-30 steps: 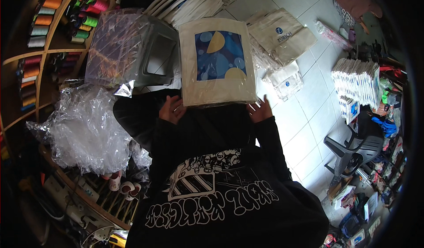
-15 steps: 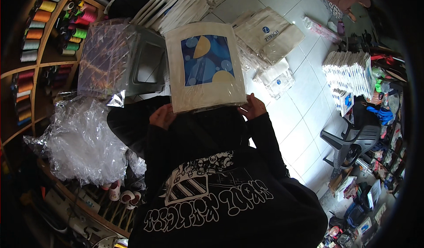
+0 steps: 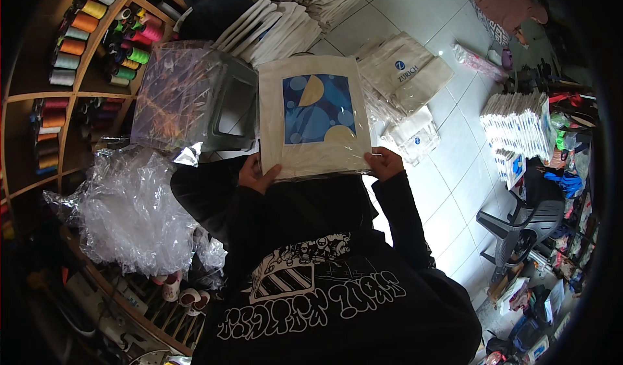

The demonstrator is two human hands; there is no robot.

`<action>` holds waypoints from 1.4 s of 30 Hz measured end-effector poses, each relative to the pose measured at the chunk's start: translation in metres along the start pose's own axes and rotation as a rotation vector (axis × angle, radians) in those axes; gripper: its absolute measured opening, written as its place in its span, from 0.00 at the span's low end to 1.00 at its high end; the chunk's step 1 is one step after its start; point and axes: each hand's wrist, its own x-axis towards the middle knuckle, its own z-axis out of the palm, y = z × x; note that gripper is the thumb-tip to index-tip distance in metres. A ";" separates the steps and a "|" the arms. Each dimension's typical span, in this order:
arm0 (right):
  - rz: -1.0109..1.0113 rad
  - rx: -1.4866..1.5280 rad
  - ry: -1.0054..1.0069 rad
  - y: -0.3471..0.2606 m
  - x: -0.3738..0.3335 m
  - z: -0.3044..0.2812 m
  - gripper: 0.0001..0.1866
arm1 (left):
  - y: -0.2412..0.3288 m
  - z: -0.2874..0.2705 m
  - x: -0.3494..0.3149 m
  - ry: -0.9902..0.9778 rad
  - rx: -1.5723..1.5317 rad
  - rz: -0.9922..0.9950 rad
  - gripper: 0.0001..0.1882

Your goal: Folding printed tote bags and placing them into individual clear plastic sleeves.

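Observation:
A flat cream cloth bag (image 3: 314,157) in a clear plastic sleeve is held out over my lap. Its face carries a square print of blue circles and yellow half-rounds. My left hand (image 3: 258,173) is closed on the lower left corner, thumb lying on the front. At the lower right corner my right hand (image 3: 385,164) pinches the edge, thumb in front as well. The other fingers are partly hidden behind the bag. Plastic glints along the bottom edge, between the hands.
Left of me lie a heap of clear plastic sleeves (image 3: 130,209) and a clear plastic-covered box (image 3: 172,95). Thread spools (image 3: 84,23) fill a wooden shelf. Cloth bags (image 3: 405,73) lie on the tiled floor beyond; a bag stack (image 3: 516,125) and grey chair (image 3: 522,225) stand right. Another person (image 3: 503,4) is far right.
My hands have moved slightly up the bag's sides, and the thumbs now lie over its front. The whole view has shifted a little, with the scene lower and further right.

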 end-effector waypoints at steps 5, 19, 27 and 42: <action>-0.077 -0.217 0.133 -0.006 -0.026 0.005 0.12 | 0.026 0.012 -0.023 0.123 0.119 0.033 0.21; -0.635 -1.267 -0.032 -0.043 0.022 0.118 0.42 | 0.080 0.023 -0.037 0.138 0.247 0.532 0.18; -0.642 -0.943 -0.109 -0.037 0.038 0.105 0.36 | 0.134 0.059 -0.055 0.070 0.188 0.552 0.15; -0.683 0.266 -0.314 -0.018 -0.030 0.107 0.38 | 0.181 0.119 -0.082 -0.213 0.632 0.909 0.34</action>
